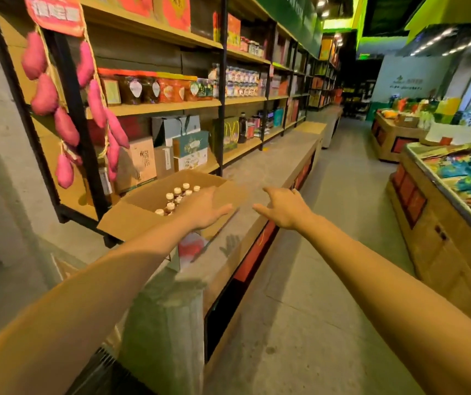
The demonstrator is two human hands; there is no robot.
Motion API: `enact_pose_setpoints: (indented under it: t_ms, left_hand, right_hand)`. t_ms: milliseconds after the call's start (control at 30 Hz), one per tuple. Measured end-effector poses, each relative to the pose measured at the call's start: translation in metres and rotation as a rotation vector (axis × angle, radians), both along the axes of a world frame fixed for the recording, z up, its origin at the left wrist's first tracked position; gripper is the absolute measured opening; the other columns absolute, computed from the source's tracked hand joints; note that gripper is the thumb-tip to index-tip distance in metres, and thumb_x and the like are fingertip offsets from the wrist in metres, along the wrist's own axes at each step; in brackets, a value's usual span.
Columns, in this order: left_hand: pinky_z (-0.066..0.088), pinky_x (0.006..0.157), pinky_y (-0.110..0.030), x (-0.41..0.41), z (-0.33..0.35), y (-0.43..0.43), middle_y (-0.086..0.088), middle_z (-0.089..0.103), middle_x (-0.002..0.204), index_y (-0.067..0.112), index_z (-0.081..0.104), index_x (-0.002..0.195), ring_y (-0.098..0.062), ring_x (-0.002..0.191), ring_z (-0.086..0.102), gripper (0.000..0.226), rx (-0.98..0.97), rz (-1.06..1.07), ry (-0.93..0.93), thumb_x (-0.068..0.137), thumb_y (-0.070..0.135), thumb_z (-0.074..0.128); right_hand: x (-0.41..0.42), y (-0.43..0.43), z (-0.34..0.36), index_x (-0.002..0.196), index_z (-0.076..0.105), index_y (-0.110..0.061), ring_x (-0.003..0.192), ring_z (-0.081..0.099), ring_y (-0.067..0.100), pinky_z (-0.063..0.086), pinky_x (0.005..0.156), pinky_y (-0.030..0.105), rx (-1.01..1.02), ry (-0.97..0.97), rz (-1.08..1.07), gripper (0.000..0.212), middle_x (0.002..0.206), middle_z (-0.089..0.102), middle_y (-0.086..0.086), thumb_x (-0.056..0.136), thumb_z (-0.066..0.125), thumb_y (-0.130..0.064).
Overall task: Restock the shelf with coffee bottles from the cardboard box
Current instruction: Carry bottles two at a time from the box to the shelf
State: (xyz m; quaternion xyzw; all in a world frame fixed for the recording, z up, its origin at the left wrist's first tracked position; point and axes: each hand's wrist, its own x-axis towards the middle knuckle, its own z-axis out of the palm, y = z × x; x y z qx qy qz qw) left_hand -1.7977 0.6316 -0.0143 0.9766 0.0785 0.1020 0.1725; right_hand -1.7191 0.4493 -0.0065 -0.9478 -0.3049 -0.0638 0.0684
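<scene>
Head view: both arms reach out over grey ledge [271,163].
Left hand [204,208]: fingers straight, empty, above open cardboard box [131,220]; seemingly not touching.
Right hand [281,208]: fingers spread, empty, beside box.
Coffee bottles [177,195]: white-capped, upright in box; labels unreadable.
Shelf [166,106]: behind box; carton print blurred.

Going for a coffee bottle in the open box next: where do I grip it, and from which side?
Grip a coffee bottle at its pale cap and neck, coming straight down from above. The bottles stand upright, packed together, and the cardboard box walls hide their sides. The open left hand is nearest.
</scene>
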Motion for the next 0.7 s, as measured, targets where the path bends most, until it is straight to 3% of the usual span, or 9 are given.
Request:
enact_pose_setpoints:
  t_ms: [200, 400, 533, 700]
  left_hand:
    - [0.043, 0.092, -0.044, 0.089, -0.019, 0.045, -0.01, 0.057, 0.125, 0.013, 0.051, 0.12, -0.031, 0.112, 0.053, 0.052, -0.021, 0.134, 0.021, 0.088, 0.053, 0.051]
    - [0.04, 0.095, -0.042, 0.169, -0.05, 0.103, -0.009, 0.054, 0.13, 0.014, 0.049, 0.125, -0.029, 0.117, 0.05, 0.053, -0.052, 0.267, 0.019, 0.088, 0.052, 0.05]
    - [0.035, 0.104, -0.041, 0.227, -0.061, 0.146, -0.006, 0.046, 0.141, 0.018, 0.041, 0.137, -0.026, 0.127, 0.044, 0.058, -0.094, 0.364, -0.047, 0.09, 0.052, 0.048]
    - [0.034, 0.106, -0.042, 0.285, -0.07, 0.2, -0.005, 0.046, 0.141, 0.024, 0.04, 0.138, -0.025, 0.129, 0.043, 0.049, -0.128, 0.432, 0.002, 0.094, 0.044, 0.046]
  right_hand:
    - [0.108, 0.05, -0.012, 0.144, 0.032, -0.012, 0.132, 0.041, 0.031, 0.031, 0.109, 0.045, 0.018, 0.032, 0.119, 0.067, 0.144, 0.044, 0.013, 0.092, 0.044, -0.053]
    - [0.197, 0.128, -0.036, 0.138, 0.042, -0.019, 0.12, 0.05, 0.032, 0.038, 0.101, 0.044, 0.086, 0.074, 0.304, 0.054, 0.131, 0.056, 0.011, 0.091, 0.052, -0.042]
    - [0.259, 0.194, -0.05, 0.139, 0.04, -0.026, 0.117, 0.052, 0.027, 0.043, 0.1, 0.045, 0.095, 0.131, 0.361, 0.054, 0.131, 0.056, 0.007, 0.09, 0.053, -0.045]
    - [0.328, 0.271, -0.053, 0.14, 0.039, -0.019, 0.126, 0.046, 0.025, 0.036, 0.106, 0.038, -0.075, 0.17, 0.449, 0.046, 0.139, 0.048, 0.009, 0.096, 0.049, -0.026]
